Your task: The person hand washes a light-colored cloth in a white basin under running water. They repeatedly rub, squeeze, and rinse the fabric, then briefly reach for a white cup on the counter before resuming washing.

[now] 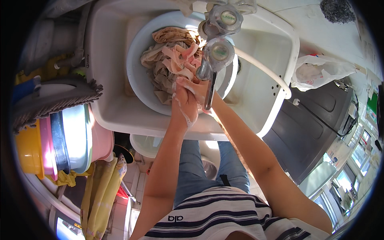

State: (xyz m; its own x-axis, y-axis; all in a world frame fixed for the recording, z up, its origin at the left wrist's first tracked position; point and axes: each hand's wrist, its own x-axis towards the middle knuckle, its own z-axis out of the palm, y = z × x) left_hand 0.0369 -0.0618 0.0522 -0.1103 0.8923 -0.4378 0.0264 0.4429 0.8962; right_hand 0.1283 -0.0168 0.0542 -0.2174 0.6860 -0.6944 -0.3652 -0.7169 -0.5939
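Observation:
My left hand [183, 103] and my right hand [196, 91] are pressed together over the near side of a pale blue plastic basin [136, 87]. White suds streak both hands and the left wrist. A wet pink cloth [180, 58] with strap-like strips runs down to my fingers, which close around its near end. Greyish-beige wet fabric [162, 75] is heaped beneath it, and a brown cloth [171, 34] lies at the far side. A tap with a clear round knob [220, 52] overhangs the basin and hides part of my right hand.
The basin stands in a white sink [111, 115]. A second tap knob [226, 19] and a white hose [264, 66] cross above. Stacked coloured basins [76, 138] and a grey mop head [60, 103] are left. A plastic bag [321, 72] lies right, above a dark appliance [312, 120].

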